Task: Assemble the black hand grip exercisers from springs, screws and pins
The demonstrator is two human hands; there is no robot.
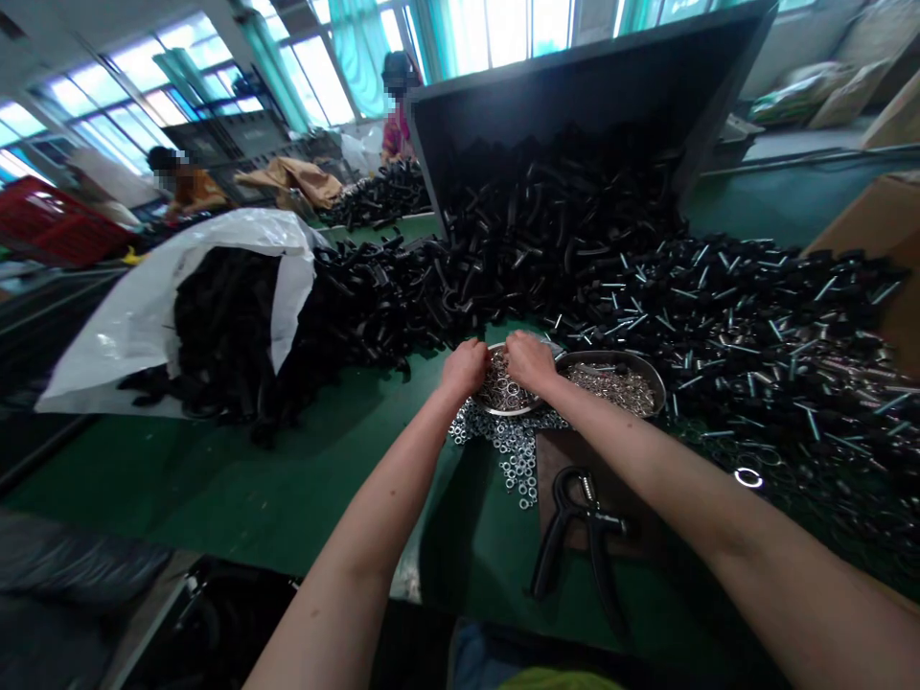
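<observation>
My left hand (467, 366), its fingers curled, is at the left edge of a round metal bowl (509, 412) filled with small shiny metal parts. Over the right side of that bowl my right hand (530, 356) is closed, fingertips pointing down and mostly hidden. I cannot make out what either hand holds. Just in front of the bowl lies a spread of small nuts (521, 465). A second metal dish (659, 395) of tiny metal pieces sits beside it, behind my right forearm. Closer to me, a black hand grip exerciser (586, 527) with a spring rests on a dark board (550, 460).
Black handles pour from a big tilted bin (596, 77) across the green table (323, 479). A white sack (136, 316) of black parts lies left. Black pieces with metal bolts (719, 307) cover the right, near a cardboard box (862, 225). Two people work farther back.
</observation>
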